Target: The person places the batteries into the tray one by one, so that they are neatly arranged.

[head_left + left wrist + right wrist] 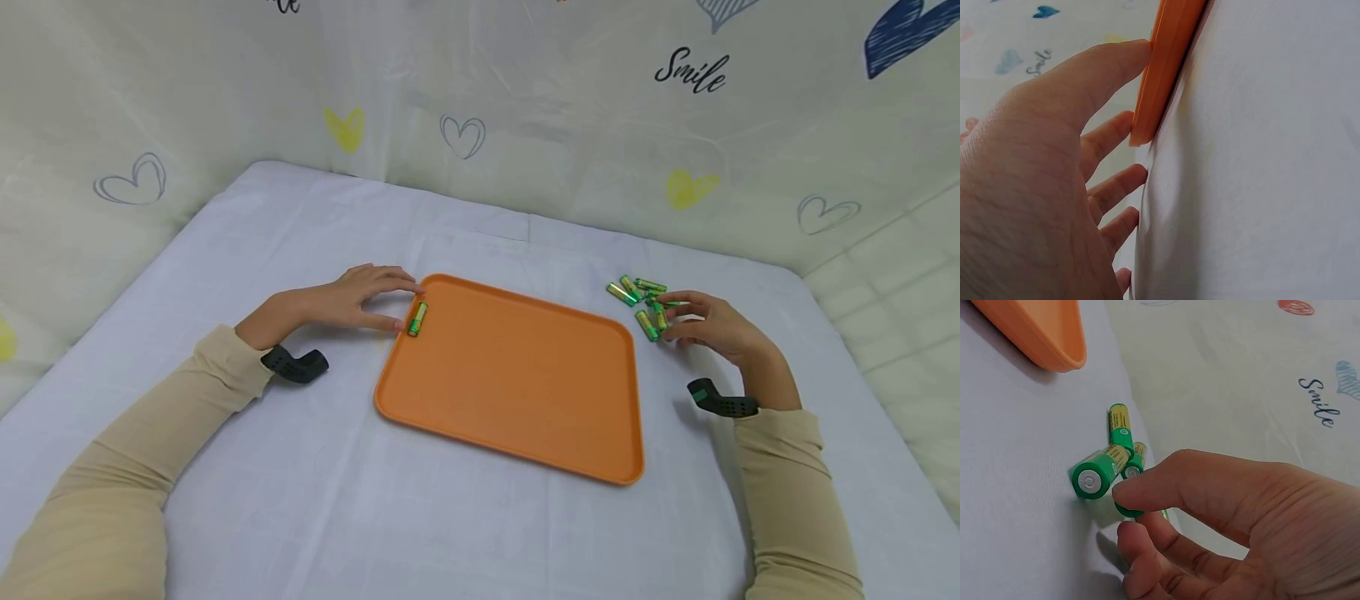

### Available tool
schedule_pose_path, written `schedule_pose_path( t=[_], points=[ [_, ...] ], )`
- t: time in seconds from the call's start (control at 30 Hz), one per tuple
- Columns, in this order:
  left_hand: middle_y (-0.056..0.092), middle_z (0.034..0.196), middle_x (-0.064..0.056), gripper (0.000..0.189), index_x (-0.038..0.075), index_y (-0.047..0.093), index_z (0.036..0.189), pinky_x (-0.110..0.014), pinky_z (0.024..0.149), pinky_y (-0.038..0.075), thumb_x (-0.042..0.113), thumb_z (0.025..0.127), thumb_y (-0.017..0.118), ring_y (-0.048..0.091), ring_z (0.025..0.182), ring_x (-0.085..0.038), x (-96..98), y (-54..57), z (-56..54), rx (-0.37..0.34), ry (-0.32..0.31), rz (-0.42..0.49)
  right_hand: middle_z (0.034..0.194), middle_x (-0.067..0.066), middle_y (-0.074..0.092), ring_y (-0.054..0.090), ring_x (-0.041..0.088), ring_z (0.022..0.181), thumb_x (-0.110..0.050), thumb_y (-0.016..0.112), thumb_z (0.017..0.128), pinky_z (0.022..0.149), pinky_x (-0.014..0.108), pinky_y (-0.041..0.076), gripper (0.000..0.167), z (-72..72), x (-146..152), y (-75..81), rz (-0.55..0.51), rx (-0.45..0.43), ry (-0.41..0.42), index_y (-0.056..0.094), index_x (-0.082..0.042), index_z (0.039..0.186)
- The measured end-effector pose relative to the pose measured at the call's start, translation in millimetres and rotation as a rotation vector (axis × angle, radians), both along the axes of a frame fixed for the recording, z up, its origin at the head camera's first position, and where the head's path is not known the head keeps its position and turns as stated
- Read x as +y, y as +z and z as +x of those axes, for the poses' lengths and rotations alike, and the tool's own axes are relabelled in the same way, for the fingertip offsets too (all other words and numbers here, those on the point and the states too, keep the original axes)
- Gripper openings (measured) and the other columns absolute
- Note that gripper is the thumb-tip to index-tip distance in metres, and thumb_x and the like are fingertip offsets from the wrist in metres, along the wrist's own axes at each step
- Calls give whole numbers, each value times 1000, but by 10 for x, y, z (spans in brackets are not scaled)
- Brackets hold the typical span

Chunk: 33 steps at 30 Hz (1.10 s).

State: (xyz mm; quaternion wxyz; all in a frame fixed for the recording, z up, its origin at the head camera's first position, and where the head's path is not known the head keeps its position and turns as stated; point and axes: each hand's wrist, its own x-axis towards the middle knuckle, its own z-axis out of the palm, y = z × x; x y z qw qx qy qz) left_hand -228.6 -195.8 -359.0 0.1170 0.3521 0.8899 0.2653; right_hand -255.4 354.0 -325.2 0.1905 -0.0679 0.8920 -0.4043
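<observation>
An orange tray (517, 375) lies on the white cloth, with one green and yellow battery (417, 319) near its left rim. My left hand (352, 298) touches that rim with thumb and fingertips, the fingers spread and fairly straight. Right of the tray's far corner is a loose cluster of green batteries (621, 293). Among them, my right hand (712, 327) pinches one battery (1127, 510) between thumb and fingers; most of it is hidden by the thumb. Beside the thumb in the right wrist view, another battery (1094, 478) lies with its flat silver end toward the camera.
A white cloth (480, 533) covers the table. Behind it hangs a pale curtain (525, 108) printed with hearts and the word Smile. Black wrist devices (296, 365) are worn at both sleeve cuffs.
</observation>
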Motion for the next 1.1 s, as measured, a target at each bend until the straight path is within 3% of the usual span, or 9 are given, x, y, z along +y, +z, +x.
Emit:
schedule_pose_path(
  t=[0.17, 0.37, 0.6, 0.8, 1.1],
  points=[
    [39, 148, -7, 62, 21, 45, 146, -55, 115, 6, 41, 91, 66, 21, 144, -29, 5, 10, 7, -4, 8, -5, 127, 17, 43, 55, 2, 88, -12, 67, 92, 74, 21, 51, 61, 18, -35, 29, 7, 7, 4, 36, 1, 144],
    [40, 147, -9, 62, 19, 45, 145, -56, 114, 7, 42, 92, 65, 22, 143, -31, 1, 2, -4, 10, -2, -1, 120, 9, 48, 57, 1, 88, -11, 67, 92, 74, 21, 52, 59, 28, -79, 74, 1, 34, 18, 38, 0, 142],
    [38, 148, -9, 63, 19, 44, 146, -55, 115, 5, 43, 92, 65, 20, 144, -30, -3, 1, -9, -3, 3, -6, 125, 14, 47, 56, 0, 90, -13, 66, 94, 75, 20, 52, 59, 49, -148, 105, 18, 49, 39, 37, 1, 143],
    [38, 148, -8, 63, 20, 45, 146, -55, 115, 5, 42, 92, 66, 20, 144, -30, -12, -17, -19, 0, 1, -8, 116, 8, 51, 55, 1, 90, -12, 66, 93, 74, 20, 52, 57, 80, -243, 107, 9, 72, 56, 39, 3, 141],
    [38, 148, -10, 62, 19, 45, 146, -57, 115, 4, 40, 92, 66, 19, 145, -33, -9, -5, 0, -10, 4, 1, 116, 16, 52, 62, 6, 84, -13, 67, 93, 73, 23, 53, 56, 96, -410, 124, 15, 85, 114, 41, 3, 140]
  ],
)
